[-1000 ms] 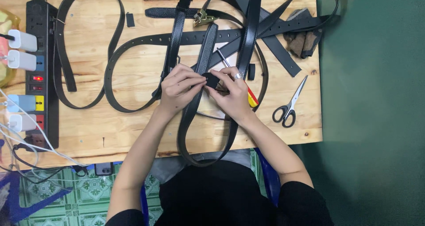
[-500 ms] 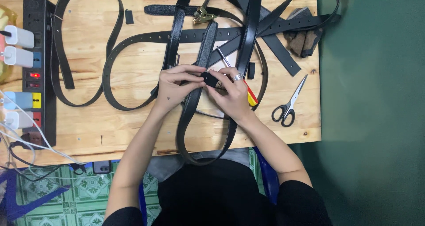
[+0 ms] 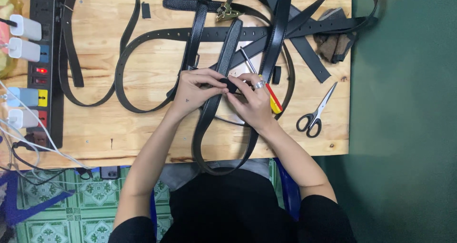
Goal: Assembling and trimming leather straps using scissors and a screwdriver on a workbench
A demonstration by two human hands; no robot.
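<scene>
Hands meet at the middle of a pale wooden worktop (image 3: 143, 129), seen from above. The left hand (image 3: 193, 92) comes in from seven o'clock, its fingers (image 3: 209, 76) pressed together and pinching a small black loop (image 3: 232, 85) against a black belt (image 3: 223, 57). The right hand (image 3: 252, 102) comes in from five o'clock; its fingers (image 3: 243, 79) close on the same loop from the other side, and one of them wears a ring (image 3: 259, 84). The two hands touch at the loop.

That belt runs from twelve o'clock down between the hands, then bends into a long hanging curve that drops over the worktop's near edge at six o'clock. A screwdriver (image 3: 273, 100) with a red and yellow handle lies just beside the right hand, its metal shaft pointing toward eleven o'clock and partly under the fingers. Scissors (image 3: 315, 113) with black handles lie at three o'clock of the hands, near but apart from them.

More black belts (image 3: 119, 67) curl across the worktop at ten o'clock, and others cross each other at one o'clock, where a brass buckle (image 3: 226, 12) sits among them. Dark leather scraps (image 3: 333, 45) rest at two o'clock near the worktop's far corner. A black power strip (image 3: 47, 72) with white plugs lies along the edge at nine o'clock, white cables trailing off it toward the green tiled floor (image 3: 90, 200).
</scene>
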